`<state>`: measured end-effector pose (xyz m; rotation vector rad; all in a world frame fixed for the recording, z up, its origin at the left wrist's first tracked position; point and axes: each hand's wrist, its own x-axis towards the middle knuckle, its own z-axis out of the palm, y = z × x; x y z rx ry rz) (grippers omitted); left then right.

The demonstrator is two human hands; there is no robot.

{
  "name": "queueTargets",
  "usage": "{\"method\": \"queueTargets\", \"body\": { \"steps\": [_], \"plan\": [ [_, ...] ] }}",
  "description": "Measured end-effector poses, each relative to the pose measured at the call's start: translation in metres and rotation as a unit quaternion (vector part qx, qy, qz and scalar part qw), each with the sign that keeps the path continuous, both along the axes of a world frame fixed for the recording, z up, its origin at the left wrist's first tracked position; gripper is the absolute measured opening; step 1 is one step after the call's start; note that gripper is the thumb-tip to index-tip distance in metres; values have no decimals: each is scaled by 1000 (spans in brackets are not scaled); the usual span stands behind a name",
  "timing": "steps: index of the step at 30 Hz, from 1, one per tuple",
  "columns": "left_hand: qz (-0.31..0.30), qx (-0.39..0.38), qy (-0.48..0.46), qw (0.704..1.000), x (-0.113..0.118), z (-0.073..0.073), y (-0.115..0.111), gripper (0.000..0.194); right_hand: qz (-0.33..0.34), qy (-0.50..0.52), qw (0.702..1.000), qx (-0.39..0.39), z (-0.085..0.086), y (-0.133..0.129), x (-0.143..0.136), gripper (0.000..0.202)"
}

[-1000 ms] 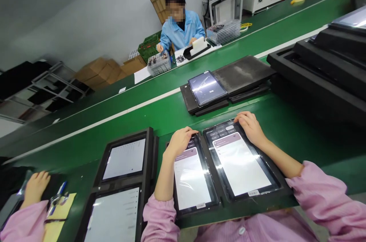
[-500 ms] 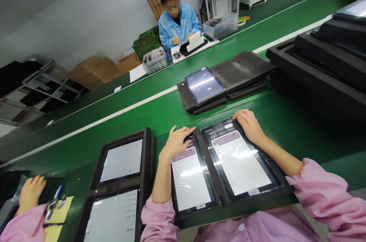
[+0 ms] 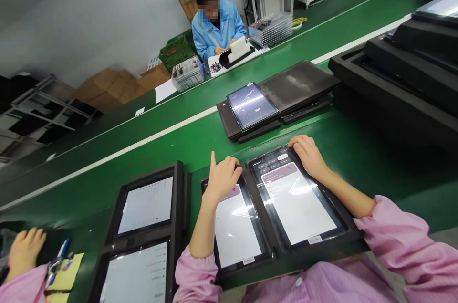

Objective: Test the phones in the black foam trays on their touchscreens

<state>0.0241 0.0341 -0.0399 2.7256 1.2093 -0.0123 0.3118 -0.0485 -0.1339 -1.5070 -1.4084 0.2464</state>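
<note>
Two tablets lie side by side in a black foam tray (image 3: 279, 245), both lit with a white panel under a mauve banner. My left hand (image 3: 222, 176) rests over the top of the left tablet (image 3: 238, 231), fingers curled at its upper right corner and one finger raised. Part of that screen is hidden under the hand. At the upper right corner of the right tablet (image 3: 300, 203), my right hand (image 3: 308, 154) has its fingers bent over the edge. Clear film with glare covers both screens, and a small label sits at each lower edge.
Left of me, another foam tray (image 3: 178, 226) carries two lit tablets. A co-worker's hand (image 3: 26, 248) is near yellow notes (image 3: 66, 272). Ahead lies a tablet (image 3: 252, 105) on foam pieces; stacked foam trays (image 3: 393, 88) stand at right. Across the bench sits a person in blue (image 3: 218, 26).
My left hand's fingers have drawn in from stretched out to curled at the tablet's corner, with one finger now pointing up. The right hand stays at its corner. The view shifted slightly.
</note>
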Motion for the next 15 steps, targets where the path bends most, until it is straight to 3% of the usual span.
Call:
{"method": "queueTargets", "body": {
  "steps": [7,15],
  "plan": [
    [-9,-30,-2,1000,-4,0,4,41,-31,3,999,-34,1,-3,10,55],
    [34,-96,-7,995,-11,7,11,49,-14,-12,996,-85,5,-4,7,57]
  ]
}}
